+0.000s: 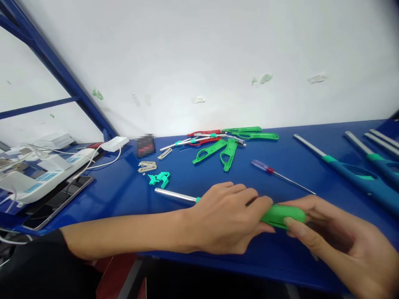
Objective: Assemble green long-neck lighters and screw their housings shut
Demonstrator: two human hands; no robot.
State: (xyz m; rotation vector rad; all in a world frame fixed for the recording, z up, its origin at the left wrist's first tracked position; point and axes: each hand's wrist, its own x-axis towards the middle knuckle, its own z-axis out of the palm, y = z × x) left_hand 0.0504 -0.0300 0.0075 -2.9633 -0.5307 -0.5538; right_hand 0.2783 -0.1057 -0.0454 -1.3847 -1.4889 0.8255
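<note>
My left hand [229, 220] is wrapped over the middle of a green lighter [282, 216], hiding much of its body. The lighter lies nearly level above the blue table's front part. Its silver tube [176, 195] sticks out to the left of my left hand, with a bit of teal collar at the wrist. My right hand [324, 236] pinches the rounded green end, thumb in front and fingers behind. Behind my hands lies a screwdriver [264, 167] with a clear purple and red handle. Small teal parts [159, 179] rest left of the hands.
Green shells [229, 154], red shells [204, 141] and metal tubes lie near the wall. Metal clips [147, 167] sit left of them. Several blue lighters [352, 170] are at the right. A phone [59, 203] and a power strip [50, 172] with cables occupy the left of the table [124, 199].
</note>
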